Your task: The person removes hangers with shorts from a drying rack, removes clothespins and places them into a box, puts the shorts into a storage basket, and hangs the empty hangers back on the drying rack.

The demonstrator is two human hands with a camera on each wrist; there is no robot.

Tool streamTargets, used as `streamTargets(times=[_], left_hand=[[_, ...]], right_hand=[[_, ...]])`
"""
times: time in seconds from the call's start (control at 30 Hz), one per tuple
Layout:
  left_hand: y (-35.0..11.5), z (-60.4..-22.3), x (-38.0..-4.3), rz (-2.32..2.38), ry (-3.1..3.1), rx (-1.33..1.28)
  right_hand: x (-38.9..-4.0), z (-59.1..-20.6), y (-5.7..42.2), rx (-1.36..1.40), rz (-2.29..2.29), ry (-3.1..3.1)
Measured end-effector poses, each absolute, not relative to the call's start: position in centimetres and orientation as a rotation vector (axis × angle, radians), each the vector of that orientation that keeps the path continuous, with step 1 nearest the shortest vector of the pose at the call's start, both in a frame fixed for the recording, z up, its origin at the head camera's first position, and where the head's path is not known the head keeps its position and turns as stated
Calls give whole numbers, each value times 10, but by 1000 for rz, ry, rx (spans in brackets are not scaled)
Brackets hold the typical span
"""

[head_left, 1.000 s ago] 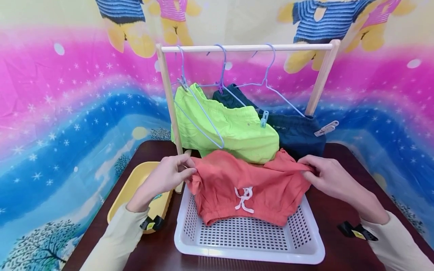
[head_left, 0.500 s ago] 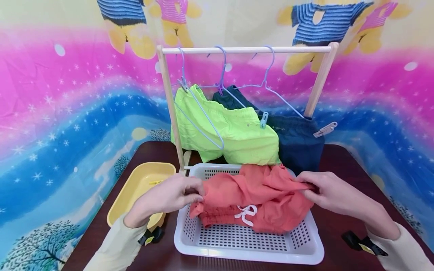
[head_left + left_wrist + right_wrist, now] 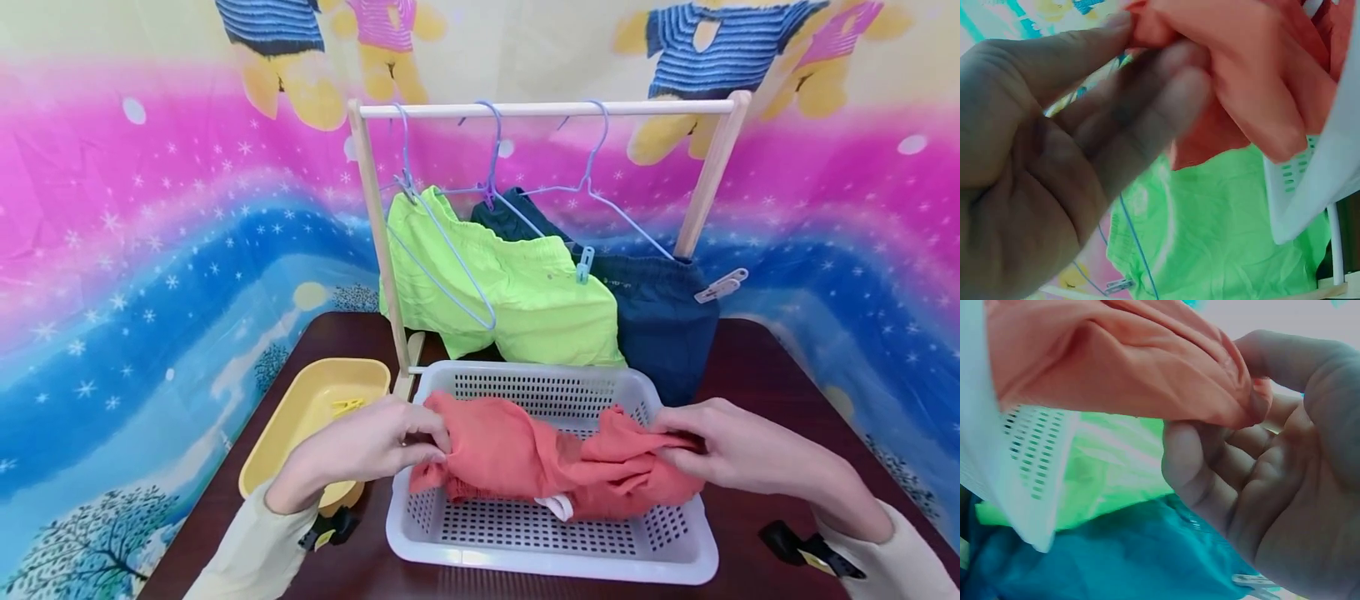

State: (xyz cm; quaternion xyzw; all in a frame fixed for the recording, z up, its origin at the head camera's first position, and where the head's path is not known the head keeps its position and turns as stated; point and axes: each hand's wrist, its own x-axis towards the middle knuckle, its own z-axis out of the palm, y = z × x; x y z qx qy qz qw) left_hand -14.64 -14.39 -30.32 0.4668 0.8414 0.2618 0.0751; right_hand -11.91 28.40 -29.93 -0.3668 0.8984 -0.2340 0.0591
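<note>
Bunched coral-red shorts [image 3: 498,442] with a white drawstring [image 3: 557,506] hang between both hands, over the white perforated basket [image 3: 551,565]. My left hand [image 3: 382,442] pinches their left end between thumb and fingers. At the opposite end my right hand [image 3: 723,442] pinches a gathered fold of the cloth. The left wrist view shows the left thumb and fingertips at the edge of the red fabric [image 3: 1241,69]. In the right wrist view the fold of the shorts [image 3: 1129,369] runs between thumb and curled fingers. The waistband is mostly covered by folded cloth.
Behind the basket stands a wooden rack [image 3: 543,109] with blue wire hangers [image 3: 592,158]. Lime-green shorts [image 3: 517,292] and navy shorts [image 3: 663,325] hang there, held with clothespins [image 3: 722,286]. A yellow tray [image 3: 296,417] with a yellow clothespin [image 3: 347,407] lies at left on the dark table [image 3: 757,367].
Both hands have lowered the red shorts into the basket's area. The shorts went from spread out to bunched, the drawstring now mostly covered, and the basket's back wall shows.
</note>
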Motion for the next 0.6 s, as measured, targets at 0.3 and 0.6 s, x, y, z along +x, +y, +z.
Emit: streamTargets(times=[0.3,0.6], left_hand=[[-138,-313,-150,555,2450,1284],[-139,-309,-153,654,2455,1304]], right_hand=[[-128,-327,274,-1045,-737,2393],[-128,-319,274,-1031,-730,2471]])
